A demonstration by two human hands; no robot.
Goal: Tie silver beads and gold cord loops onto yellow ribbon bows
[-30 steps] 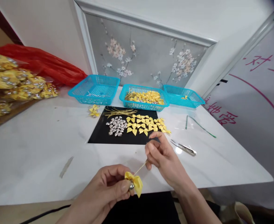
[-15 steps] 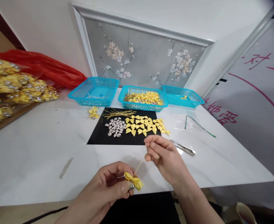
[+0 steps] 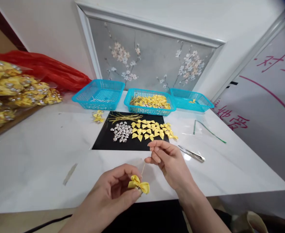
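At six o'clock from the middle of the view, the left hand (image 3: 108,194) clamps a yellow bow (image 3: 138,184) between thumb and fingers, just above the near edge of the table (image 3: 35,161); a bit of silver shows under it beside the thumb. A thin tie (image 3: 143,170) runs up from the bow toward one o'clock. The right hand (image 3: 169,161), at five o'clock, is half curled, thumb and forefinger tips close together; the tie's far end reaches its lower fingers, but I cannot tell whether they grip it.

A grey strip (image 3: 70,174) lies at eight o'clock, a small metal cutter (image 3: 192,153) at four, just beyond the right hand. Past the hands, a black mat (image 3: 103,142) carries silver beads (image 3: 121,131), rows of flat yellow bows (image 3: 147,131) and a bundle of gold ties (image 3: 125,117). A green strip (image 3: 209,130) lies between three and four.

Farther off stand three blue baskets: one (image 3: 98,105) at ten, one (image 3: 154,111) at twelve heaped with bows and ties, one (image 3: 193,106) near two. Bags of bows (image 3: 28,92) fill nine o'clock, with red plastic (image 3: 47,69) behind.
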